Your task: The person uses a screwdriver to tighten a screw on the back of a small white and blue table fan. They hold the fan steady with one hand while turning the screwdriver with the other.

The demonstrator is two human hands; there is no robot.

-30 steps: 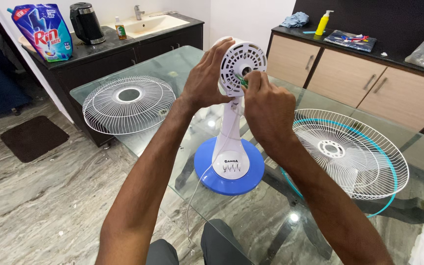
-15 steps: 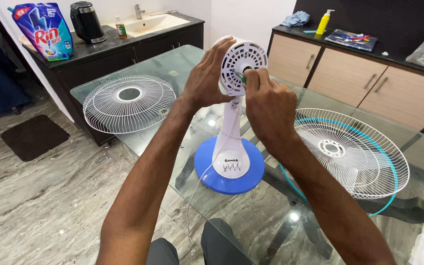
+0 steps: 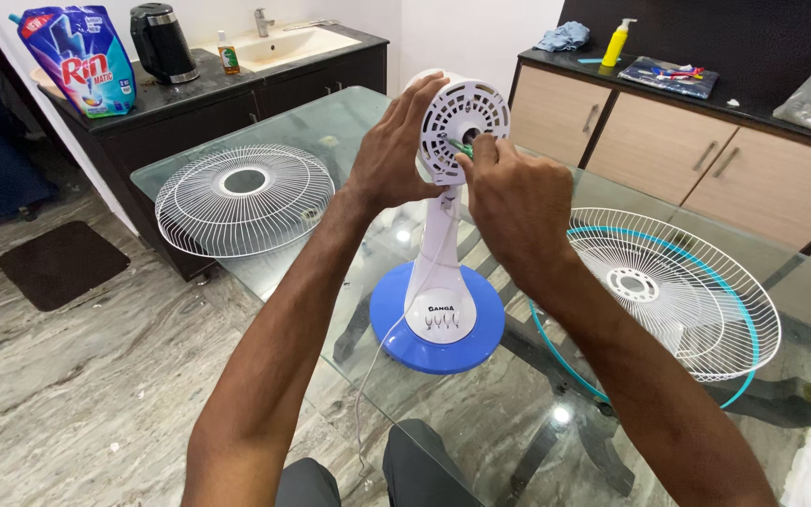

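A white table fan stands on a round blue base on the glass table, with no grilles or blade on it. My left hand grips the left side of its white motor housing. My right hand pinches a small green-handled tool against the vented back face of the housing. The tool's tip is hidden by my fingers.
A white wire grille lies on the table's left end. A second grille with a blue rim lies at the right. Behind are a dark counter with a kettle, a blue pouch and a sink, and wooden cabinets.
My right hand has shifted slightly on the housing face with the tool. The fan and my left hand stay where they were.
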